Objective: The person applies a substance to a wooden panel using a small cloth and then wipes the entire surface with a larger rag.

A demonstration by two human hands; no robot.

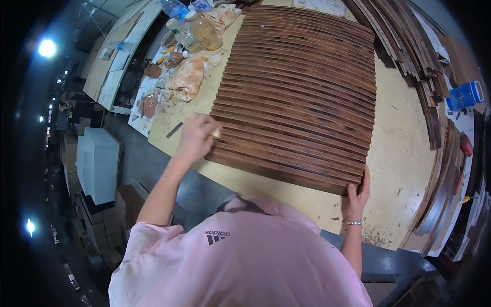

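A large dark brown slatted wooden panel (299, 94) lies in front of me, its ridges running from left to right. At its near left corner my left hand (196, 137) is closed around a small pale yellow piece (217, 133), pressed to the slats; most of that piece is hidden by my fingers. My right hand (358, 198) grips the near right corner, thumb on the near face and fingers along the right side. A short dark flat strip (174, 130) rests on the tabletop just left of my left hand.
The panel lies on a pale yellow work board (396, 158). Stained rags (188, 78), a jar of yellowish liquid (204, 31) and bottles sit at the far left. Long dark wooden strips (391, 30) line the right, beside a blue container (464, 96) and a red-handled tool (465, 146).
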